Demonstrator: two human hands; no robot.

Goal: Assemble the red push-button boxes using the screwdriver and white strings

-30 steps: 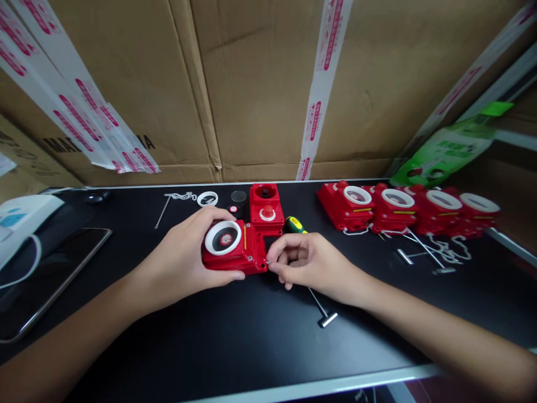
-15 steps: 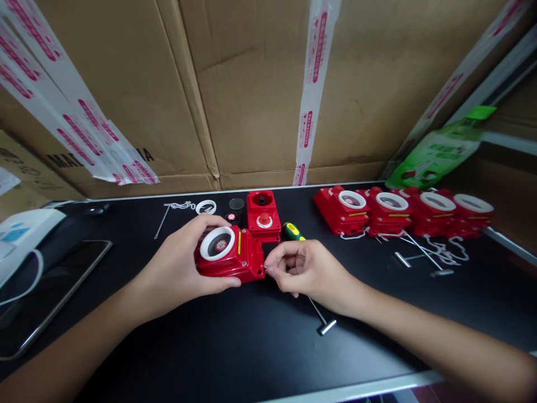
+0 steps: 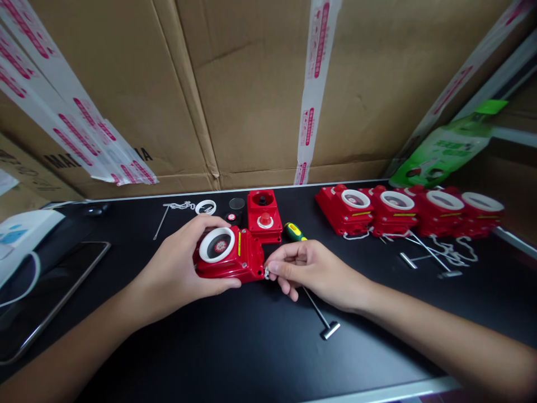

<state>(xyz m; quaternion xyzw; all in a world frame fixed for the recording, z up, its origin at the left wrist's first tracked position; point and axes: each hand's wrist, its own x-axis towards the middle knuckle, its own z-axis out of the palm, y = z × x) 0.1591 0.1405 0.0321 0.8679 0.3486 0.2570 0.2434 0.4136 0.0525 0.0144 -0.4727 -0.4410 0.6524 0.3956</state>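
My left hand (image 3: pixel 178 260) wraps round a red alarm button box (image 3: pixel 248 258), thumb along its near side and fingers over its far side. A white ring frames the box's round window, and a yellow label sits beside it. At the box's right corner, the thumb and forefinger of my right hand (image 3: pixel 321 274) pinch a small silvery-white chain (image 3: pixel 266 273); most of it is hidden by the fingers. The handle of a small T-shaped metal hammer (image 3: pixel 330 331) runs out from beneath that hand. Just beyond lies a green and yellow screwdriver (image 3: pixel 296 232), its shaft hidden.
An opened red box (image 3: pixel 274 208) stands behind the held one, with a loose white ring (image 3: pixel 206 207) and a clear disc (image 3: pixel 236 204) nearby. Several finished-looking red boxes (image 3: pixel 347 223) line the right, hammers before them. A tablet (image 3: pixel 54 302) lies left; a green bottle (image 3: pixel 448 148) leans back right.
My right fingers have shifted their pinch, and bits of chain now show at the box's corner. The hammer has slid slightly nearer. My left hand keeps its hold.
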